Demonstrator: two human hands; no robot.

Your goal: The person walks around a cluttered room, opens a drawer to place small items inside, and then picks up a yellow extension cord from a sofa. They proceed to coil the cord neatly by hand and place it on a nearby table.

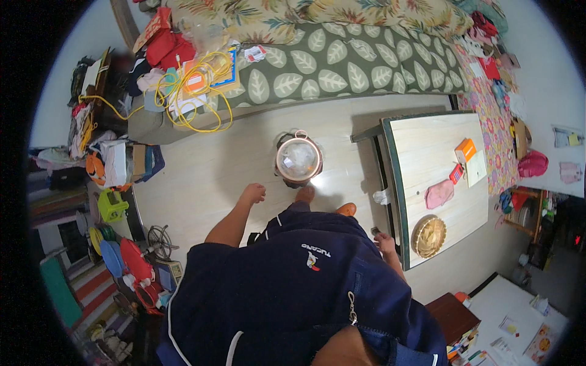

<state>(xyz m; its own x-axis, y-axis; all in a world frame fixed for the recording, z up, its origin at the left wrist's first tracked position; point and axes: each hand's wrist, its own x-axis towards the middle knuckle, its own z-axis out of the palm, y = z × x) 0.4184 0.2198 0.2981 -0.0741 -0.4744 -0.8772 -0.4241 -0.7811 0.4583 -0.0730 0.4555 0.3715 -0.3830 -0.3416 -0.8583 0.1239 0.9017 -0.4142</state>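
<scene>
I look straight down my dark blue jacket at the pale floor. My left hand [253, 194] hangs at my side with loosely curled fingers and holds nothing; the nearest thing is a small round bin [298, 160] with a clear liner, standing on the floor just ahead. My right hand [384, 242] hangs by the green-edged corner of a low wooden table [421, 146]; it looks closed, possibly around a small dark object, but I cannot make that out. My foot in an orange slipper [347, 209] shows below the bin.
On the table lie an orange box [466, 149], a pink cloth [439, 194] and a woven round basket [428, 236]. A leaf-patterned mattress [342, 67] with yellow cable [192, 91] lies ahead. Clutter, toys and bags line the left wall; a white desk [519, 317] is at lower right.
</scene>
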